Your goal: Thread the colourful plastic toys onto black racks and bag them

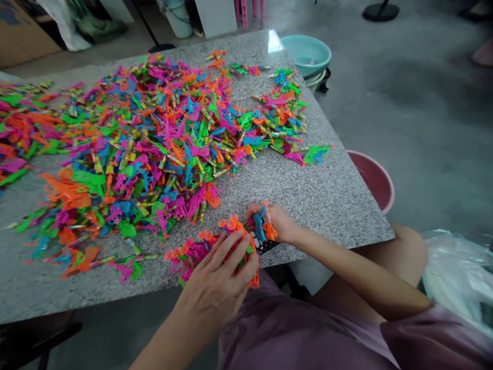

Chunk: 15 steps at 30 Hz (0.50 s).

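The left hand (pixel 219 277) lies flat, fingers spread, on a small bunch of orange and pink plastic toy pieces (pixel 208 246) at the near edge of the grey speckled stone table (pixel 327 195). Just beside it, the right hand (pixel 275 226) is closed around a few blue and orange plastic pieces (pixel 263 223). Only this little bunch looks gathered; the big bright heap of loose plastic pieces (pixel 154 139) beyond both hands looks untouched.

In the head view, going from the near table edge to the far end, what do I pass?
Left hand on a bunch of orange and pink plastic pieces → right hand gripping blue and orange pieces → big multicoloured pile → small scatter of pieces → teal basin beyond the table corner.
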Available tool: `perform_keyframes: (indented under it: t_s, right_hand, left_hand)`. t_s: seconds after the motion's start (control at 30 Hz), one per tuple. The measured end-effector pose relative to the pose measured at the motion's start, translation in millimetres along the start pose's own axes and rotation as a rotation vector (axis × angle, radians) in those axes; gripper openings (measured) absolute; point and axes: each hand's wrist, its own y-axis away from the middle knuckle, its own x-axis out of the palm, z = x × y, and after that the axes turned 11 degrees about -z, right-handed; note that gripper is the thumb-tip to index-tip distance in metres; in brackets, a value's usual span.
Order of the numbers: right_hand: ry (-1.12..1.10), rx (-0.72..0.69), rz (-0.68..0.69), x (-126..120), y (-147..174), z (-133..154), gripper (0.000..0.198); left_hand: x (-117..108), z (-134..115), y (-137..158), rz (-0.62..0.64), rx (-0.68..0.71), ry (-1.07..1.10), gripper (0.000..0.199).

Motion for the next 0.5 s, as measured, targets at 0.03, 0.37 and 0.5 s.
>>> perform_keyframes:
  t_s: [0.03,0.37,0.5]
  right_hand:
    - [0.056,-0.035,0.022,0.1,-1.2,2.1,0.009]
    - [0.581,-0.084,0.169,14.3,-15.0,35.6,0.020]
    - [0.601,-0.109,0.168,4.1,-12.0,27.8,0.026]
  left_hand:
    - [0.5,0.0,0.5,-0.001,0.000,0.001,0.031]
    - [2.8,0.3,-0.4,-0.018,0.032,-0.042,0.032]
    - [5.4,2.8,-2.2,-0.078,0.030,-0.025,0.032]
